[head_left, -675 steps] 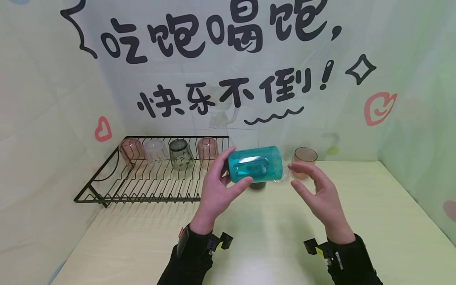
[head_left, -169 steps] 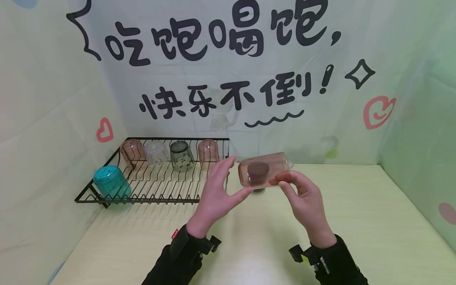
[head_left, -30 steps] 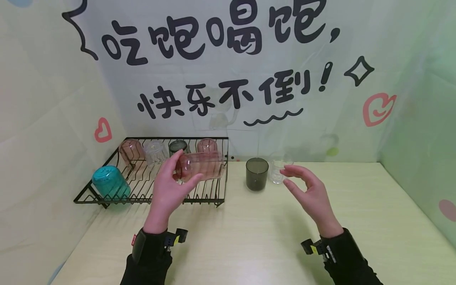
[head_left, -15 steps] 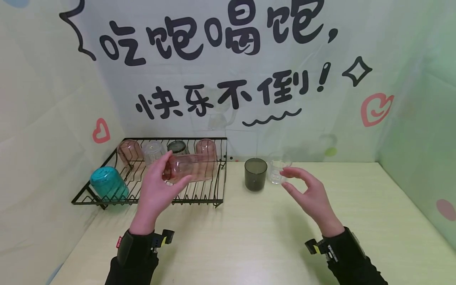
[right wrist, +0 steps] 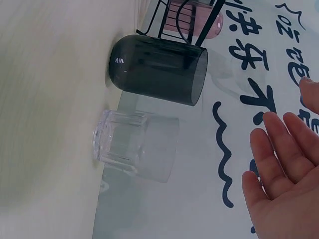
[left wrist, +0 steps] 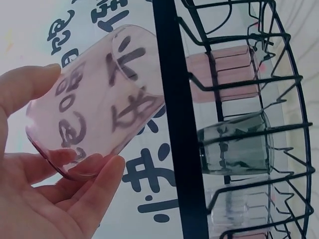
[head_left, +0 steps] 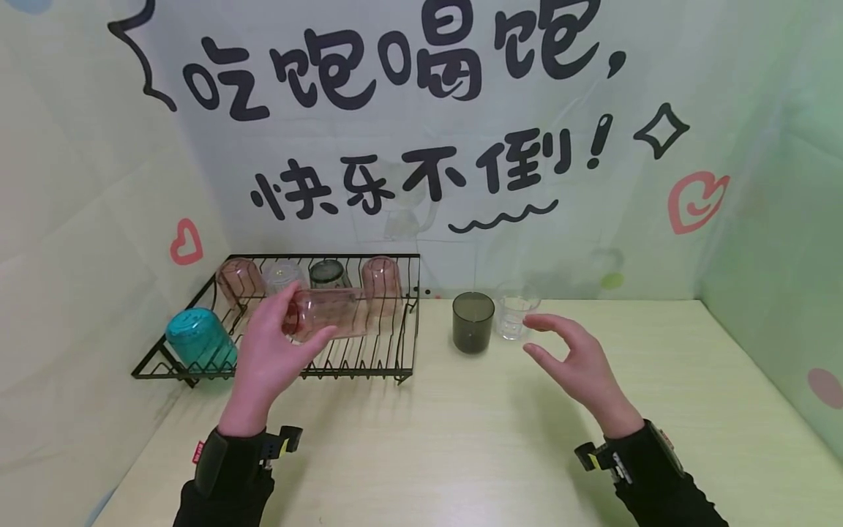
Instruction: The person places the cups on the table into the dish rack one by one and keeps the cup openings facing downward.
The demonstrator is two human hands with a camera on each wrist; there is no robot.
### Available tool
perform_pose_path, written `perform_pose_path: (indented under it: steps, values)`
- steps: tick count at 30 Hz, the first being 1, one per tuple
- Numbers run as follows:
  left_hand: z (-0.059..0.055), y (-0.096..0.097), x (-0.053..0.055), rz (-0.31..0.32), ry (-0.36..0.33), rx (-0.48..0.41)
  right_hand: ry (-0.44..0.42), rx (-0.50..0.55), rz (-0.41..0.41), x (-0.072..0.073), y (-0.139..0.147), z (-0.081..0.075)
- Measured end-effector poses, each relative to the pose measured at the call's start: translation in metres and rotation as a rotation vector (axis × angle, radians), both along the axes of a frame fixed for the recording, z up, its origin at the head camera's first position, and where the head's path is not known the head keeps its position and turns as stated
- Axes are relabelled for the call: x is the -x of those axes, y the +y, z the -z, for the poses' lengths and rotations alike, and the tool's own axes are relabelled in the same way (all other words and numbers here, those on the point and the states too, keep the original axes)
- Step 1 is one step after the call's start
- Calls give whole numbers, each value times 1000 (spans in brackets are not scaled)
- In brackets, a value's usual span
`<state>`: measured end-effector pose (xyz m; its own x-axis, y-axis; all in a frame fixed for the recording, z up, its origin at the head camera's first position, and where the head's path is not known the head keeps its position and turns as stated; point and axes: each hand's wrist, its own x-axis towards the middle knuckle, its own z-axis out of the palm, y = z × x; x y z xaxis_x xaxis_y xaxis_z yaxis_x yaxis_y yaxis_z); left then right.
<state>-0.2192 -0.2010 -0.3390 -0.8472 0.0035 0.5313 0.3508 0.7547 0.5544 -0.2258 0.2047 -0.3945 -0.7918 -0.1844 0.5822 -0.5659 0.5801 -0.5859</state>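
My left hand (head_left: 266,359) grips a clear pink glass (head_left: 332,313) round its base end, holding it on its side above the black wire rack (head_left: 369,375). In the left wrist view the same pink glass (left wrist: 94,99) tilts with its mouth towards the rack's bar, thumb on one side and fingers on the other. My right hand (head_left: 582,366) hovers over the table with thumb and fingers apart and nothing between them. Nearest to it are a clear glass (head_left: 512,318) and a dark grey glass (head_left: 473,323), both upright on the table.
Upside down on the rack are a blue glass (head_left: 200,340) at the front left and, along the back, a pink glass (head_left: 240,278), a clear glass (head_left: 283,277), a grey glass (head_left: 329,274) and another pink glass (head_left: 382,277). A printed cloth (head_left: 421,146) hangs behind.
Over the last second my left hand has carried the pink glass leftwards over the rack. My right hand has barely moved. Earlier, the blue glass went from my left hand to the rack.
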Motion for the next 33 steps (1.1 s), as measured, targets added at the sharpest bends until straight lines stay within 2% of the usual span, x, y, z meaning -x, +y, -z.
perform_pose_path:
  steps: [6, 17, 28, 33]
  values:
    - [0, -5, -3, -63, -12, 71, 17, -64, 1, 1, 2, 2]
    - [-2, -21, -5, -165, -68, 209, 33, -108, -2, 4, 3, 6]
    - [1, -34, -3, -241, -133, 216, 35, -130, -7, 7, 6, 13]
    - [2, -41, 0, -267, -125, 219, 51, -139, -8, 8, 6, 13]
